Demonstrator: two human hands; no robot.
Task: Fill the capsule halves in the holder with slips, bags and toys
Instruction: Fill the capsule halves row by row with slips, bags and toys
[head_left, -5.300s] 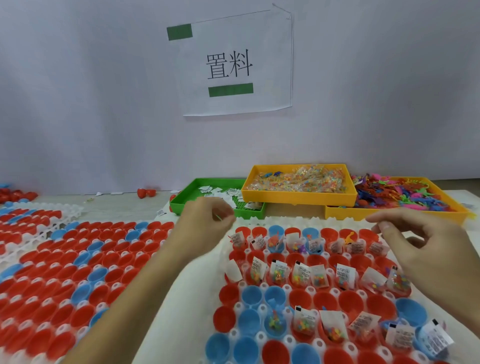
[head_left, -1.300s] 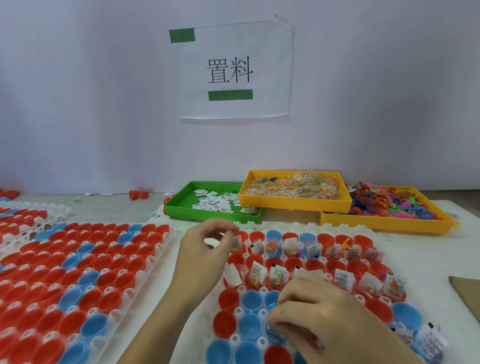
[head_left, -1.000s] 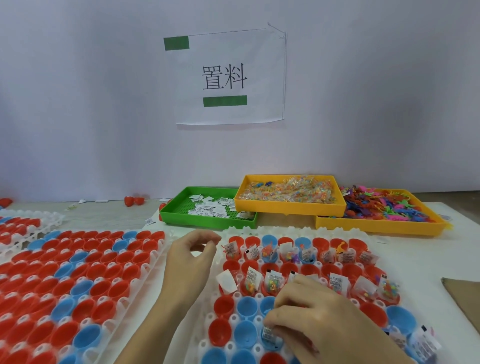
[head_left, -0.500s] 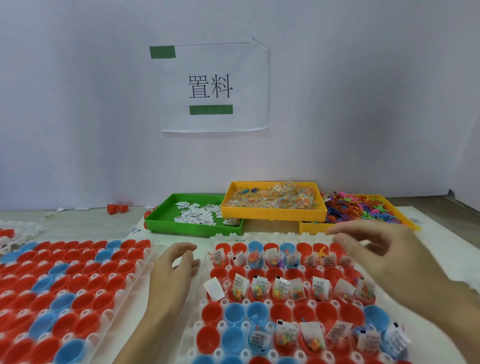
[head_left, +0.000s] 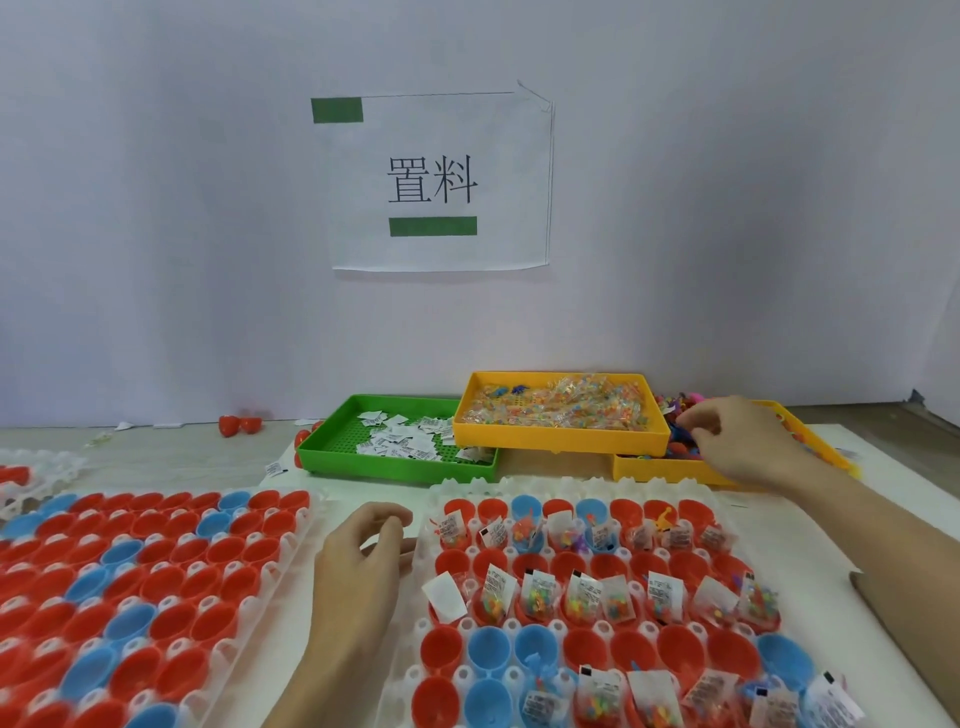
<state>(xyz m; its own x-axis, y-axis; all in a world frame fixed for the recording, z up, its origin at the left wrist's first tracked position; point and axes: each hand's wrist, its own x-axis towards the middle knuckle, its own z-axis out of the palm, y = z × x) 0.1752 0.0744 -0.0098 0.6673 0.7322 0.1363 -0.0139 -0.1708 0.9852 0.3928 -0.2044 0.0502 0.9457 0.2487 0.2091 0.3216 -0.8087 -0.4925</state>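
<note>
The white holder (head_left: 571, 487) at front right carries red and blue capsule halves. Its two far rows and part of the nearest row hold slips and bead bags; a blue half (head_left: 540, 667) has a small blue toy. My right hand (head_left: 743, 441) reaches into the yellow toy tray (head_left: 654, 470), fingertips pinched down among the coloured toys. Whether a toy is between them is hidden. My left hand (head_left: 358, 566) rests on the table just left of the holder, fingers loosely curled, nothing seen in it.
A green tray (head_left: 395, 470) of paper slips and an orange tray (head_left: 561, 441) of bead bags stand at the back. A second holder (head_left: 291, 551) with unfilled halves lies at left. Loose red halves (head_left: 239, 423) sit by the wall under a paper sign (head_left: 441, 182).
My right hand has left the nearest row of the holder and gone up and back right into the toy tray. My left hand has slid slightly left and down beside the holder.
</note>
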